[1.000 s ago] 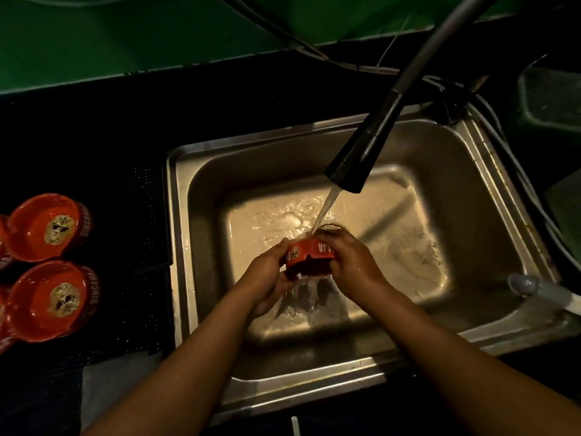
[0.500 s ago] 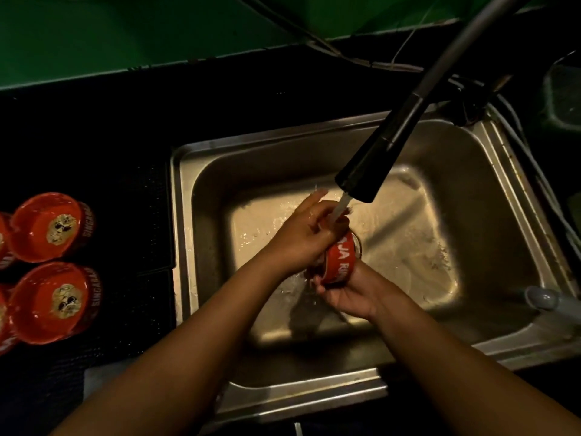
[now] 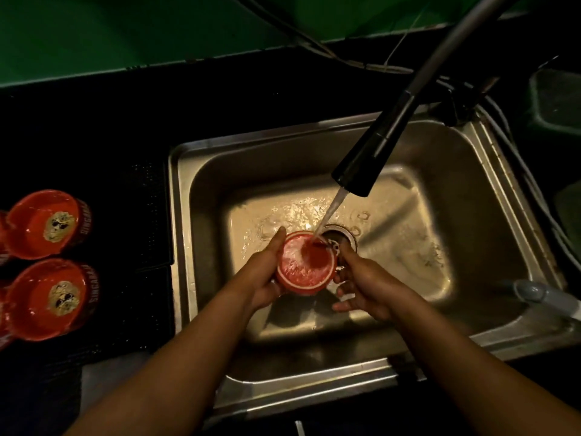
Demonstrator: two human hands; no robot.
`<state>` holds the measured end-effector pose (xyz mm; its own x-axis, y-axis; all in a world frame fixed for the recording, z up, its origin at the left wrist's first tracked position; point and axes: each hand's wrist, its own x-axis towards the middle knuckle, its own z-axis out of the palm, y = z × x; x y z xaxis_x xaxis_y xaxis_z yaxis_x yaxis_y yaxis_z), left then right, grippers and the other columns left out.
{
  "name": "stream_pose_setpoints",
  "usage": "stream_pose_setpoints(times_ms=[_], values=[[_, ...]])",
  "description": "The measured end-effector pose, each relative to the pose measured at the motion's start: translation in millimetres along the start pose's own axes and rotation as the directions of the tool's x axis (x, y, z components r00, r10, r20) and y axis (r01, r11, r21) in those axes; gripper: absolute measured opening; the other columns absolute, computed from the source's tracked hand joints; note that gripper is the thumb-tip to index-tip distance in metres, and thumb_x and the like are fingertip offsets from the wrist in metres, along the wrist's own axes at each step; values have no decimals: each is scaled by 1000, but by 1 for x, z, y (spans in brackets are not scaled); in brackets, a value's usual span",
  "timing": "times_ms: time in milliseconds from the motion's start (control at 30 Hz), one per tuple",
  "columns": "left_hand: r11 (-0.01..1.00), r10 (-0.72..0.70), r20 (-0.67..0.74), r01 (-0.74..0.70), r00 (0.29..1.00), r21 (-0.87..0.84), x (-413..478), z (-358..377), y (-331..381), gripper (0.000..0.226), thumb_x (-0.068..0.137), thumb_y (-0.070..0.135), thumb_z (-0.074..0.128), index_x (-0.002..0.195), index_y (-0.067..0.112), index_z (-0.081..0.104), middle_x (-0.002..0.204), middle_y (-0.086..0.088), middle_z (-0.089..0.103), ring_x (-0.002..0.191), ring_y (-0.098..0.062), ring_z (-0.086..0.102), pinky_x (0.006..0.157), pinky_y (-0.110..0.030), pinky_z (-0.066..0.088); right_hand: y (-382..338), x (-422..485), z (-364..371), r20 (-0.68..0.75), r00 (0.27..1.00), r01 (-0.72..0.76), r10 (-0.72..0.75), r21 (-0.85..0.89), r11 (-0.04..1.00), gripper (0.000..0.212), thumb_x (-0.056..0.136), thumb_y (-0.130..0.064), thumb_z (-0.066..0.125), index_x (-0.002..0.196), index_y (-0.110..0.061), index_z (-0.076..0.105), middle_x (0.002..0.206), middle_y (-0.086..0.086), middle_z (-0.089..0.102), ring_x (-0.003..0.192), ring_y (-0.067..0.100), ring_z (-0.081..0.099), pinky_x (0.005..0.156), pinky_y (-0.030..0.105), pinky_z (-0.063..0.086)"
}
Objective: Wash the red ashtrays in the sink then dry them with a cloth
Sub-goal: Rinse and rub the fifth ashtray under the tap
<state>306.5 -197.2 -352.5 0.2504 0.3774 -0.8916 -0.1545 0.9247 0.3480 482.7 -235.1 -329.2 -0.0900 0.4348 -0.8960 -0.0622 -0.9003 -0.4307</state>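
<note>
A red ashtray (image 3: pixel 304 265) is held over the steel sink (image 3: pixel 490 215), its round face turned up under the water stream from the black faucet (image 3: pixel 364 165). My left hand (image 3: pixel 262 275) grips its left side, fingers curled round the rim. My right hand (image 3: pixel 361 281) sits at its right side with fingers spread, the index finger touching the rim. Two more red ashtrays (image 3: pixel 47 223) (image 3: pixel 52 298) with skull emblems stand on the dark counter at the far left.
The drain (image 3: pixel 341 239) lies just behind the held ashtray. A grey handle (image 3: pixel 540 294) juts over the sink's right front corner. A pale cloth (image 3: pixel 103 382) lies on the counter at the front left. Cables run along the green wall behind.
The ashtray has turned from its side to face up under the stream. My left hand moved from on top to its left side; my right hand shifted from beneath to its right side.
</note>
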Motion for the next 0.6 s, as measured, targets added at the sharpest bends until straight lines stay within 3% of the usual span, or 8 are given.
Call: stream_pose_setpoints(times_ms=[100,200,333,500,600], values=[[996,58,-80,-52,995,72,-13,-18,-17,56,79,48,65,118,9,57,102,-18,70,91,-32,69,72,-43,57,16,-2,12,-155,986,49,-60,-75,996,37,98,-46,42,109,-16,61,99,8,57,76,19,55,56,31,51],[951,222,-90,-196,971,239,-37,-33,-17,55,77,42,69,117,8,54,100,-16,70,85,-30,70,61,-36,56,30,-6,24,-170,970,163,-175,-84,983,19,99,-28,50,106,-17,64,94,5,61,74,18,57,55,28,50],[906,392,-50,-377,918,191,-73,-44,-3,66,64,45,70,117,9,55,104,-15,70,92,-31,69,74,-42,55,38,-16,42,-158,956,231,-248,-114,966,20,100,-20,45,103,-17,65,92,3,63,78,19,60,61,30,51],[779,615,-56,-595,786,201,-117,-44,7,59,66,46,68,114,14,55,105,-10,69,93,-23,68,67,-30,53,43,-24,67,-139,945,267,-297,-200,943,19,99,-20,45,102,-17,63,96,6,64,80,19,61,62,29,49],[783,610,-72,-586,789,209,-122,-45,14,39,81,40,66,107,13,56,101,-11,70,87,-23,69,66,-33,56,40,-25,86,-147,940,277,-309,-200,940,19,99,-16,44,95,-15,63,92,13,64,74,22,60,61,29,47]])
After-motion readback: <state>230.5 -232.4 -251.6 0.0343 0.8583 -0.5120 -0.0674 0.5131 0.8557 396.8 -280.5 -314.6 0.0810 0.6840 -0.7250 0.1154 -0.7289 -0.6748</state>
